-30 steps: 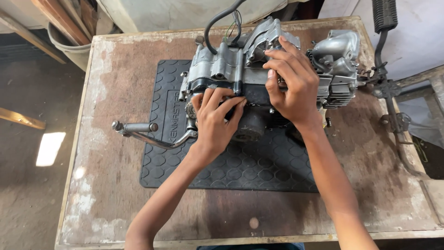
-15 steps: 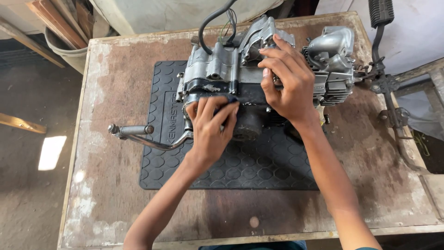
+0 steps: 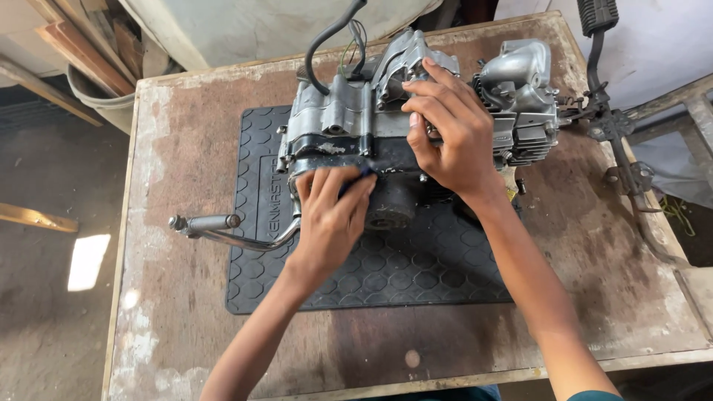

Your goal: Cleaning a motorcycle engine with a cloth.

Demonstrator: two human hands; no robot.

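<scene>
Motorcycle engine sits on black rubber mat atop desk. Right hand clasps the casing; left hand presses a dark scrap, fingers closed flat. Risk: engine tips or slides if right hold slackens.

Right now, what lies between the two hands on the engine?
In the head view, between the left hand and the right hand lies the engine itself: its dark lower casing and a round black cover. Both hands touch it.

Both hands on engine — black mat beneath.
</scene>
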